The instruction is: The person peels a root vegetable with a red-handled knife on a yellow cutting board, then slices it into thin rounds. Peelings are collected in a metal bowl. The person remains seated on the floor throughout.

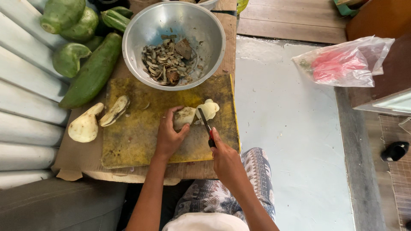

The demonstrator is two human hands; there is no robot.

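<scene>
A peeled, pale vegetable piece [185,117] lies near the far right part of a stained yellow cutting board [137,141], and the left hand [168,136] pins it down, fingers curled over its top and thumb against its near side. Just to its right a cut-off pale slice [209,109] rests on the board. The right hand [224,159] is closed around the red handle of a small knife [205,124], whose dark blade runs between the held piece and the slice. The blade sits very close to the left fingertips, so a slip on the wet-looking flesh could, in my judgement, carry the edge into them; the piece could also roll under pressure (its underside is not visible). Behind the board stands a metal bowl [214,34] holding dark peelings and scraps, its rim overlapping the board's far edge, which leaves little room to push forward. To the left lie two more peeled halves [85,126] on brown cardboard [72,158], with whole green gourds [92,72] beyond. The board's right edge lies close to the cut, with a drop to the pale floor [291,141]; open board remains toward the near left.
</scene>
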